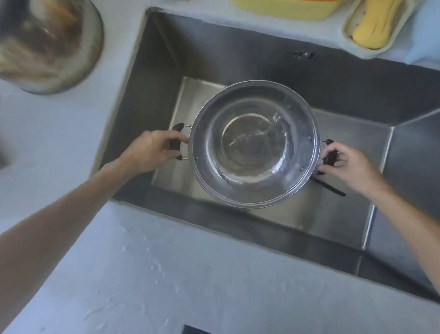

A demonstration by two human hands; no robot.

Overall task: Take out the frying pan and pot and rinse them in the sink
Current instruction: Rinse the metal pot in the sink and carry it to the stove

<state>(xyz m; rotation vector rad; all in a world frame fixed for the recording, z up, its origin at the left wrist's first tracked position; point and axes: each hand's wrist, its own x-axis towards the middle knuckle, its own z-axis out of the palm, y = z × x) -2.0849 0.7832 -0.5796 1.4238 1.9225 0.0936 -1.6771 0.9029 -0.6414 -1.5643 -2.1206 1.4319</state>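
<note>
The pot [254,144] hung inside the sink [338,83], above its floor, held level by its 2 black side handles. The left hand [152,151] curled round one handle and the right hand [345,163] pinched the other. Stiff steel, wet and likely slippery, it probably weighed more with the shallow clear water swirling in its base, so both handles seemed the safest hold. A black utensil [329,186] lay beneath it; a soap bar sat in a dish [376,20] on the bench [117,280].
</note>
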